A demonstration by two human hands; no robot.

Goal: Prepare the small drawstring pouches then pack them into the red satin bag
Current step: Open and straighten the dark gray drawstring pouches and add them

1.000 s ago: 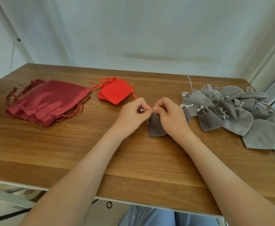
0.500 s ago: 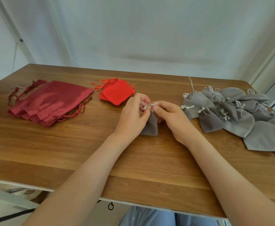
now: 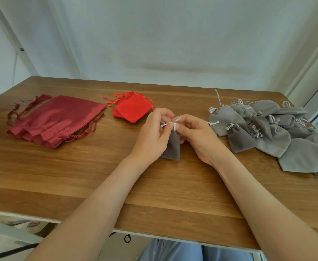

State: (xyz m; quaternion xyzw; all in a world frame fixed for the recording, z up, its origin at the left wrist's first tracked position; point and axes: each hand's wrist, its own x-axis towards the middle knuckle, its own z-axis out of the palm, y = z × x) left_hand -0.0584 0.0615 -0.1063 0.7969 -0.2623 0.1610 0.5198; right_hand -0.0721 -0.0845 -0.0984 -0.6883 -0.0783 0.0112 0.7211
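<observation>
Head camera looks down on a wooden table (image 3: 79,176) where both hands meet near its middle. The left hand (image 3: 152,136) and the right hand (image 3: 197,136) each pinch the white drawstring (image 3: 170,124) at the gathered neck of a small grey pouch (image 3: 173,147), fingers curled, thumb and forefinger closed on the cord, the fingertips of the two hands almost touching. The pouch hangs below the cord between the two palms, partly hidden behind the left one; whether its bottom edge rests on the wood or sits just above it cannot be told. To the right, well apart from the hands, lies a loose pile of grey pouches (image 3: 263,129), overlapping each other, most with their white cords drawn and tied, spreading to the table's right edge. Just beyond the left hand, towards the far side, sits a small stack of bright red pouches (image 3: 131,110) with red cords fanned out at the top. Further left, a fanned stack of dark red satin bags (image 3: 58,119) lies flat, tasselled cords trailing off both ends. Both forearms reach in bare from the near edge, and light blue trousers (image 3: 173,251) show beneath the table
</observation>
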